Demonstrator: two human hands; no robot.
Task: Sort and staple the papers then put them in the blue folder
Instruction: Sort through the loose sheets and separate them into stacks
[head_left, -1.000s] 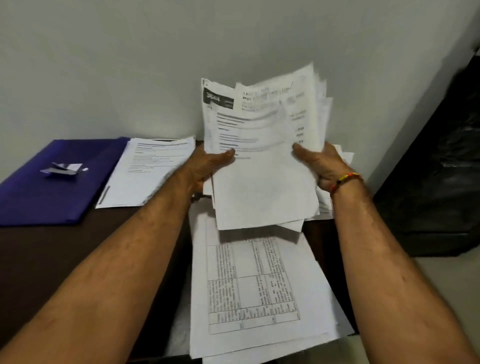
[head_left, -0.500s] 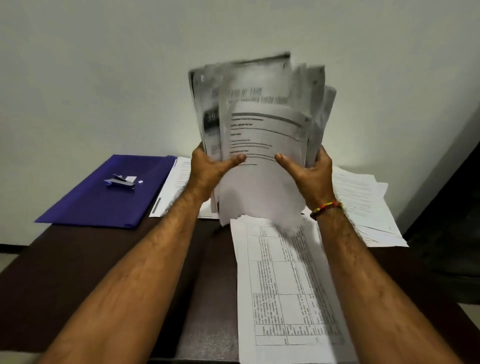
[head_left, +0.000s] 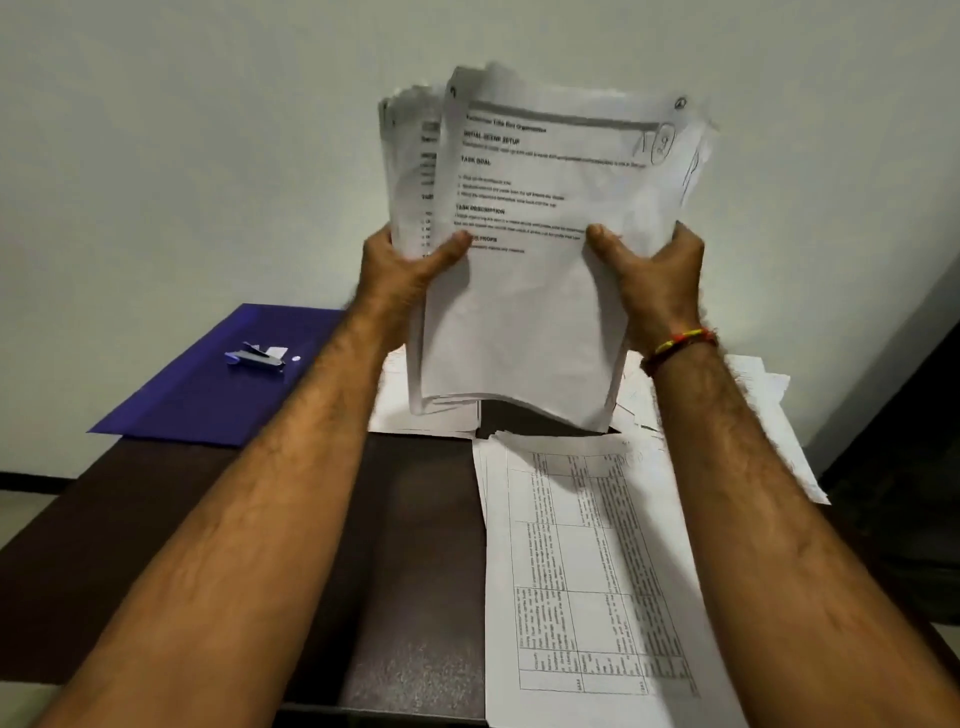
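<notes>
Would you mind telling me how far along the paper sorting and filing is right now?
Early. Done: nothing visibly stapled or filed. In hand: left hand and right hand grip the paper stack upright above the table. Left: loose sheets, the stapler lying on the closed blue folder.

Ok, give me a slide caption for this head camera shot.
Both hands hold a paper stack upright over the table, stapler resting on the blue folder.

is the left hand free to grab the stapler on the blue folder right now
Probably not yet. The left hand grips the paper stack together with the right hand. The path itself looks open: the stapler lies uncovered on the folder, to the left.
</notes>
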